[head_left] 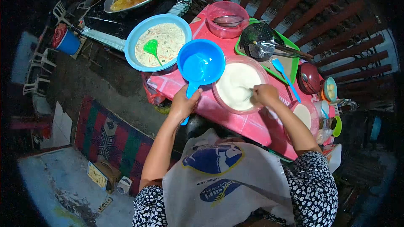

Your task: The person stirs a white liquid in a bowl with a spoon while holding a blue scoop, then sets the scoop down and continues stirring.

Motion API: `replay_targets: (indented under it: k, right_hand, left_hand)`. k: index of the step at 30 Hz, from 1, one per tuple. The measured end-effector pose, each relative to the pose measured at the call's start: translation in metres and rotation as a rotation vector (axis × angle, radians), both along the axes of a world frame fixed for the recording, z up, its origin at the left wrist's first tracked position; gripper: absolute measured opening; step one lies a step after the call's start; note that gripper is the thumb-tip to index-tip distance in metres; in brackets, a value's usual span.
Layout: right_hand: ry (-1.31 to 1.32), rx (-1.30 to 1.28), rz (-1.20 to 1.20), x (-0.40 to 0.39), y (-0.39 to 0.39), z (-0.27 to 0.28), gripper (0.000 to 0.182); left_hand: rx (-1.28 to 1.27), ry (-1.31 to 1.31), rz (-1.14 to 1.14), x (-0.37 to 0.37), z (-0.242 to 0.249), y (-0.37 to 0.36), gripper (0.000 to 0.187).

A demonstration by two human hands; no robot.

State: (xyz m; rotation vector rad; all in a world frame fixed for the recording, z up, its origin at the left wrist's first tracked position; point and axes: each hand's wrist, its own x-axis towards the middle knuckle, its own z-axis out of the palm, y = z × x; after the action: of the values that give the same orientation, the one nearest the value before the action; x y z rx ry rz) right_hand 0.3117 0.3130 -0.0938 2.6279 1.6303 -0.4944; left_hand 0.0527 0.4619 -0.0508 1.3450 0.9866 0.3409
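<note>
Both bare forearms extended forward from patterned sleeves, elbows bent, left hand [183,104] closed in a full grip with thumb raised toward the fingers, right hand [265,94] curled loosely, knuckles up, fingertips pinched together and pointing left toward the body's midline.

You have one view only, worn on your head and tilted steeply down over your chest and apron [227,176]. It looks forward and down at the pink-clothed table [235,120], near enough that both forearms fill the lower middle. Your left hand [183,104] and right hand [265,94] sit near the centre. The fisheye lens bends the edges, and the dark corners show nothing. Beyond your hands the table runs toward the top of the frame; the floor lies left of your left hand.
</note>
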Motion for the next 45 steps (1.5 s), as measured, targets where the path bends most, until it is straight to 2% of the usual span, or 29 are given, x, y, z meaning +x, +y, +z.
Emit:
replay_targets:
  k: [2,4,5,6,8,9,11,12,14,16,19,21,24,25,28,29,31,34,35,36,39,41,42,44,45]
  right_hand:
    - [-0.024,-0.076,-0.038,0.014,0.014,-0.002,0.021]
    - [-0.122,0.111,-0.064,0.008,0.031,-0.015,0.021]
    - [-0.089,0.138,-0.018,-0.003,0.031,-0.02,0.021]
    - [-0.001,0.004,0.035,-0.018,0.029,0.0,0.022]
    - [0.071,0.044,0.163,-0.013,0.008,0.002,0.022]
    - [0.072,0.041,0.166,-0.001,0.008,0.002,0.022]
    - [0.008,-0.068,-0.026,0.024,0.015,-0.001,0.022]
    - [0.007,-0.07,-0.027,0.021,0.021,-0.002,0.022]
    - [-0.124,0.077,-0.038,0.002,0.039,-0.005,0.021]
    - [0.023,0.005,0.057,-0.014,0.031,-0.004,0.022]
    - [0.062,-0.135,0.125,-0.005,0.019,0.019,0.022]
    - [-0.078,-0.107,0.005,0.014,0.025,0.013,0.022]
    - [-0.031,0.033,-0.04,-0.003,0.04,-0.001,0.022]
    - [0.056,0.088,0.028,-0.01,0.034,-0.003,0.021]
    - [0.104,-0.208,0.103,-0.004,0.015,0.021,0.021]
    - [0.102,-0.206,0.107,0.005,0.017,0.017,0.021]
    - [-0.107,-0.103,-0.061,0.024,0.024,0.007,0.023]
    - [-0.023,0.038,-0.014,0.001,0.034,-0.007,0.024]
    - [0.03,0.026,0.031,-0.003,0.028,-0.017,0.024]
    - [0.076,-0.095,0.094,-0.007,0.024,-0.003,0.024]
    - [0.057,-0.111,0.107,0.01,0.014,0.011,0.021]
    - [-0.049,-0.027,-0.095,0.023,0.022,0.004,0.021]
    - [-0.05,-0.026,-0.096,0.019,0.023,0.003,0.021]
    - [-0.037,-0.001,0.028,0.001,0.026,0.0,0.021]
    - [-0.007,-0.07,0.036,-0.008,0.023,0.009,0.022]
  left_hand:
    - [0.021,0.017,-0.033,0.0,0.001,0.0,0.021]
    - [0.041,-0.003,-0.037,0.003,-0.002,-0.001,0.023]
    - [0.064,-0.023,-0.042,0.004,-0.004,-0.001,0.024]
    - [0.066,-0.024,-0.04,0.005,-0.01,0.001,0.024]
    - [0.304,0.028,-0.028,0.003,-0.025,0.003,0.027]
    - [0.302,0.029,-0.025,0.003,-0.02,0.003,0.027]
    - [0.239,0.129,-0.079,0.004,-0.005,0.004,0.029]
    - [0.237,0.128,-0.08,0.006,-0.009,0.004,0.029]
    - [0.271,0.142,-0.074,0.007,-0.019,0.004,0.031]
    - [0.332,0.138,-0.07,0.009,-0.012,0.003,0.031]
    - [0.373,0.125,-0.068,0.009,-0.007,0.004,0.032]
    - [0.353,0.118,-0.079,0.009,-0.008,0.004,0.033]
    - [0.403,0.134,-0.083,0.012,-0.012,0.004,0.032]
    - [0.437,0.15,-0.079,0.014,-0.013,0.004,0.032]
    - [0.47,0.154,-0.075,0.015,-0.012,0.002,0.033]
    - [0.477,0.144,-0.074,0.015,-0.011,0.002,0.033]
    - [0.489,0.149,-0.08,0.017,-0.011,0.002,0.033]
    - [0.498,0.144,-0.089,0.021,-0.01,0.0,0.034]
    - [0.494,0.138,-0.088,0.022,-0.009,0.001,0.034]
    - [0.496,0.14,-0.087,0.023,-0.01,0.002,0.034]
    - [0.495,0.192,-0.107,0.024,-0.015,0.001,0.036]
    - [0.525,0.229,-0.146,0.025,-0.016,-0.001,0.038]
    - [0.526,0.228,-0.147,0.026,-0.017,-0.002,0.038]
    - [0.522,0.269,-0.157,0.029,-0.017,-0.002,0.038]
    - [0.524,0.268,-0.158,0.029,-0.016,-0.003,0.038]
